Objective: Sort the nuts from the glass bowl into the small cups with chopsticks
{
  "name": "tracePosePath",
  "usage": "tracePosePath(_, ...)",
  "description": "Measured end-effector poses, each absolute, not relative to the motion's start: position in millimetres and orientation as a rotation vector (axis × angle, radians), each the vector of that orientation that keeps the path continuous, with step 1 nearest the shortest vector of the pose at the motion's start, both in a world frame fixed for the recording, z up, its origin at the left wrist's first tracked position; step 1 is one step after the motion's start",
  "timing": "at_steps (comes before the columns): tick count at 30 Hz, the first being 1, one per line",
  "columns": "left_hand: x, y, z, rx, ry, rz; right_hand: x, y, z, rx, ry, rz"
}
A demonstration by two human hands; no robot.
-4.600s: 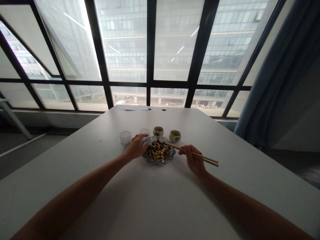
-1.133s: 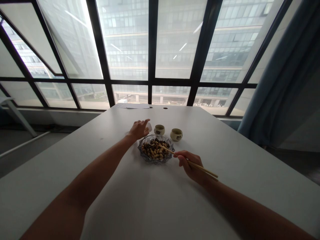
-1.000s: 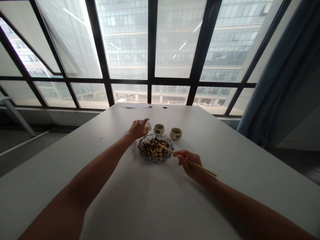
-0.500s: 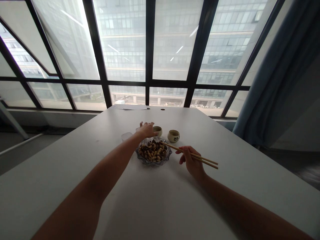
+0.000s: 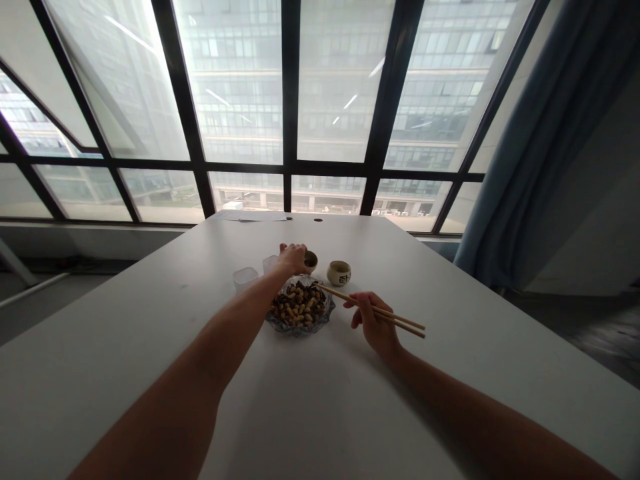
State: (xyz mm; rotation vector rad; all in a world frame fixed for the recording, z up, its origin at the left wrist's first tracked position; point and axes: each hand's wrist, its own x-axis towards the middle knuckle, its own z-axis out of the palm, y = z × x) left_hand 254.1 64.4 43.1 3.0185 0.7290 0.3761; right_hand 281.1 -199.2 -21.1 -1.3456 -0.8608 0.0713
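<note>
My left hand (image 5: 294, 259) reaches past the bowl and is closed round a small ceramic cup (image 5: 311, 260), which now tilts a little to the right; the fingers partly hide it. In my right hand (image 5: 375, 323) is a pair of wooden chopsticks (image 5: 405, 323), their tips at the right rim of the bowl. The scalloped glass bowl (image 5: 300, 329) holds peanuts in shells (image 5: 300, 311) mixed with small dark pieces. To the right of the held cup stands a second cream cup (image 5: 339, 273) with dark lettering.
Two clear plastic containers (image 5: 245, 277) stand left of the bowl, one partly behind my left forearm. Papers (image 5: 255, 216) lie at the far end of the white table (image 5: 295, 400). Windows rise beyond it, and a blue curtain (image 5: 505, 200) hangs at the right.
My left hand has closed round the left cup and tipped it slightly. My right hand keeps the chopsticks in nearly the same place. The whole view has shifted slightly.
</note>
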Motion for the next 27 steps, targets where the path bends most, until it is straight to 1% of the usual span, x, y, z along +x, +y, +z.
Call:
tracePosePath(5, 242, 65, 44, 3.099, 0.483, 0.646, 281, -199, -22, -1.337, -0.871, 0.05)
tracePosePath(12, 239, 67, 43, 3.032, 0.476, 0.715, 288, -197, -19, -1.333, -0.907, -0.015)
tracePosePath(21, 238, 63, 48, 3.008, 0.448, 0.685, 310, -172, 21, -1.386, -1.07, -0.27)
tracePosePath(27, 241, 61, 49, 3.054, 0.503, 0.556, 332, -140, 31, -1.527, -1.115, -0.135)
